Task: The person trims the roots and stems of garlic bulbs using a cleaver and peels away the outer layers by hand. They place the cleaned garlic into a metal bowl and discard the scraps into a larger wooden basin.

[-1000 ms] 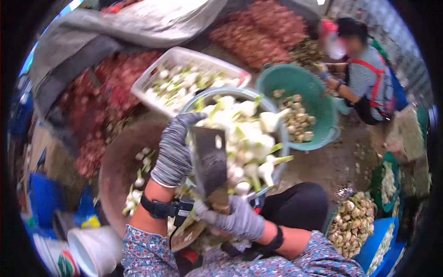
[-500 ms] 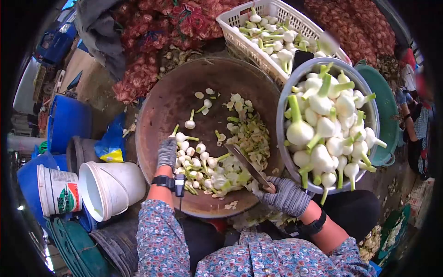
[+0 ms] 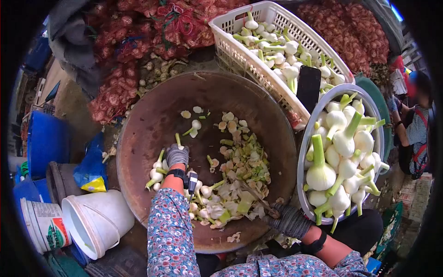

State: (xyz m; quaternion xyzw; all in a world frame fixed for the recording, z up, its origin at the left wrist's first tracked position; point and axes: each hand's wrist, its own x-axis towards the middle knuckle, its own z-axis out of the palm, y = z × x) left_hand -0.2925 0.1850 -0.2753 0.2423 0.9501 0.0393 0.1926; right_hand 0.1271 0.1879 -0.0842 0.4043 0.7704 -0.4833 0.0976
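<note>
Gloved in grey, my left hand (image 3: 177, 156) closes on a garlic bulb (image 3: 179, 142) whose green stem points up, inside the wide brown basin (image 3: 152, 99). My right hand (image 3: 290, 220), also gloved, grips a knife (image 3: 259, 198) by its handle over the basin's right front part. The blade points up and left above white peels. Peeled bulbs lie on both sides of my left wrist. Trimmings and skins (image 3: 249, 159) are heaped in the basin's right half. A metal bowl (image 3: 302, 173) piled with trimmed garlic (image 3: 344, 143) stands right of the basin.
A white crate (image 3: 258, 74) of garlic stands behind, with a phone (image 3: 308, 87) at its near corner. Red net sacks (image 3: 115, 78) lie at the back. White buckets (image 3: 99, 221) and a blue barrel (image 3: 46, 143) are at left. Another person (image 3: 413, 129) sits at far right.
My left hand has moved to the bulb that lay alone in the basin and closed on it. My right hand still holds the knife. The view has shifted, showing more of the phone.
</note>
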